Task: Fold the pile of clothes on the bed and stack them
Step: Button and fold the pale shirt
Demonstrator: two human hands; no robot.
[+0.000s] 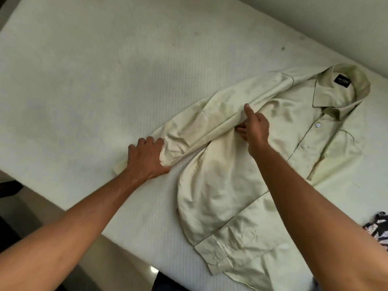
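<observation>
A pale green button-up shirt (pixel 294 131) lies front-up on the white mattress (pixel 94 70), collar at the far right with a black label. One long sleeve is drawn across the body toward the left. My left hand (pixel 144 157) grips the sleeve near its cuff end at the shirt's left edge. My right hand (pixel 255 127) pinches a fold of the sleeve at mid-shirt, thumb up and fingers tucked under the cloth. The other sleeve's cuff (pixel 212 255) lies near the bed's front edge.
A dark patterned garment (pixel 378 229) shows at the right edge of the bed. The mattress spreads wide to the left and back. Floor (pixel 117 259) lies beyond the bed's front edge, and a wall (pixel 315 24) runs behind.
</observation>
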